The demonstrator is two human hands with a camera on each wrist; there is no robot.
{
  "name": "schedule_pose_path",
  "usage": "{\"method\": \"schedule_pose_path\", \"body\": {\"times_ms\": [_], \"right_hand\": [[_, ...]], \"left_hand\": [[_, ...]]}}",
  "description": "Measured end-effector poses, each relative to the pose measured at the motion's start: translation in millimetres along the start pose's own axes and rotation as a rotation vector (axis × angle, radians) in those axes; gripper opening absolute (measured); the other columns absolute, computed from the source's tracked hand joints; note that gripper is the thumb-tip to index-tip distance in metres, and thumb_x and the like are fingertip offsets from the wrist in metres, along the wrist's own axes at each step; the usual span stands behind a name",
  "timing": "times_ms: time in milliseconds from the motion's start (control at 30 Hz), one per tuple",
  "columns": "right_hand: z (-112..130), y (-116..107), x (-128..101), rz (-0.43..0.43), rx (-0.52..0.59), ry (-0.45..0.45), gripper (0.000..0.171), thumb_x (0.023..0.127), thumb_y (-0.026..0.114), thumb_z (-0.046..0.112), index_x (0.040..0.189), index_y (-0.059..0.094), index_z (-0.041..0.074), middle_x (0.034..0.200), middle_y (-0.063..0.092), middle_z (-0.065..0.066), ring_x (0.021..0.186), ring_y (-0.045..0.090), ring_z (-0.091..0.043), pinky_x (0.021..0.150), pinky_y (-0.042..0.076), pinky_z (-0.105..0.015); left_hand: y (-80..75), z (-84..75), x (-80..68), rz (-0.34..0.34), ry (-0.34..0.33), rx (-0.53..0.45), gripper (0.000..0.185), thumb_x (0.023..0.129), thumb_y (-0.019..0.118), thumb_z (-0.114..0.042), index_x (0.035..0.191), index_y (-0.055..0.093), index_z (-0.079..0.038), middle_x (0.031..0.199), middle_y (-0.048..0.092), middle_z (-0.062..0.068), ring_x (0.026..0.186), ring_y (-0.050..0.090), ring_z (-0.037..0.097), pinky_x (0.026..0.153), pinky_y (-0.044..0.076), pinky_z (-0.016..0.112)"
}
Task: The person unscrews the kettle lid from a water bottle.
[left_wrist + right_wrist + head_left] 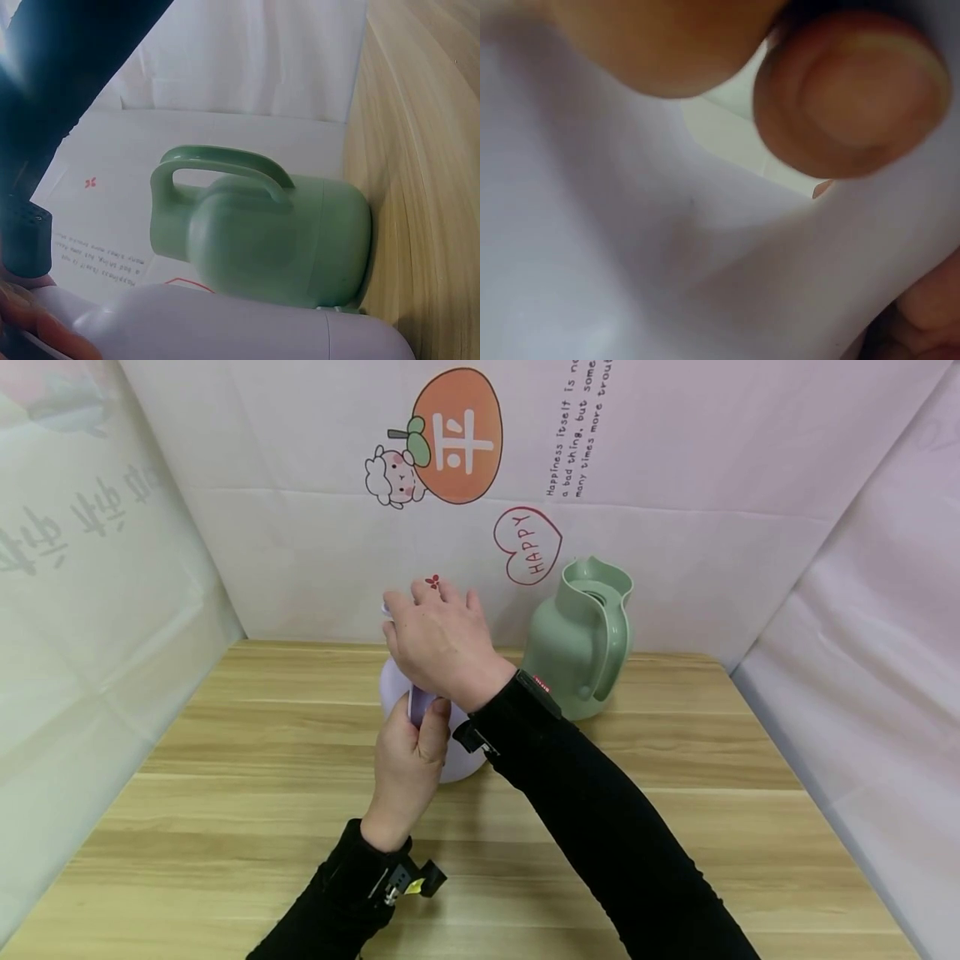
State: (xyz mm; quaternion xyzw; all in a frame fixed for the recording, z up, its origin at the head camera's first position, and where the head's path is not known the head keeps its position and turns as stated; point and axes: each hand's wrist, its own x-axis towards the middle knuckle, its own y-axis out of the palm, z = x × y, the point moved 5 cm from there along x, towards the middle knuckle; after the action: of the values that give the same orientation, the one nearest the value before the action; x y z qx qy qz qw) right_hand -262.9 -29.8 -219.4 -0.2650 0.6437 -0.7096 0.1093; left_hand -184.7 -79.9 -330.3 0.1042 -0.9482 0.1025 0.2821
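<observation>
**Head view: two hands on a lilac jug, green jug close behind**

Head camera shows a wooden table (225, 793) boxed in by pale printed sheets on three sides. Left of centre in the frame, the left hand (407, 768) curls its fingers around the handle of a lilac jug (450, 760), gripping it from the near side. Just above, the right hand (438, 639) lies over the top of the same jug, fingers bent down around the lid area; the right wrist view, very close and blurred, shows a thumb (851, 94) pressed against lilac plastic, so this hand appears to be grasping the top. Further right, a green jug (581, 639) stands upright near the back sheet, its handle turned toward the camera; in the left wrist view it sits just beside the lilac one.

As a judgement, the main risk is the jug tipping or sliding if the top is pulled or twisted hard while the handle grip is loose; a sudden release could swing the right forearm into the green jug and knock it over.

Open tabletop lies to the left and toward the near edge. The back sheet and the right-hand wall stand near, leaving little room there.
</observation>
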Motion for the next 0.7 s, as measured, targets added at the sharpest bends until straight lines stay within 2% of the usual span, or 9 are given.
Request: {"method": "schedule_pose_path", "body": {"times_ms": [167,700], "right_hand": [[0.8,-1.4,-0.5,-0.016,-0.01,-0.027,0.041,0.112,0.038,0.037,0.149,0.054,0.029,0.149,0.056,0.004,0.142,0.045,-0.028,0.118,0.03,-0.063],[-2.7,-0.1,-1.7,-0.01,0.026,-0.06,0.042,0.111,0.037,0.033,0.149,0.055,0.033,0.154,0.053,0.01,0.156,0.032,-0.03,0.123,0.023,-0.064]], "left_hand": [[-0.4,-0.7,0.4,0.007,0.004,0.001,0.025,0.11,0.051,-0.025,0.091,0.053,-0.009,0.065,0.049,-0.002,0.052,0.047,0.011,0.047,0.038,0.026],[0.3,0.7,0.4,0.01,-0.012,-0.026,0.027,0.11,0.052,-0.028,0.089,0.052,-0.01,0.064,0.049,-0.002,0.051,0.047,0.011,0.046,0.038,0.027]]}}
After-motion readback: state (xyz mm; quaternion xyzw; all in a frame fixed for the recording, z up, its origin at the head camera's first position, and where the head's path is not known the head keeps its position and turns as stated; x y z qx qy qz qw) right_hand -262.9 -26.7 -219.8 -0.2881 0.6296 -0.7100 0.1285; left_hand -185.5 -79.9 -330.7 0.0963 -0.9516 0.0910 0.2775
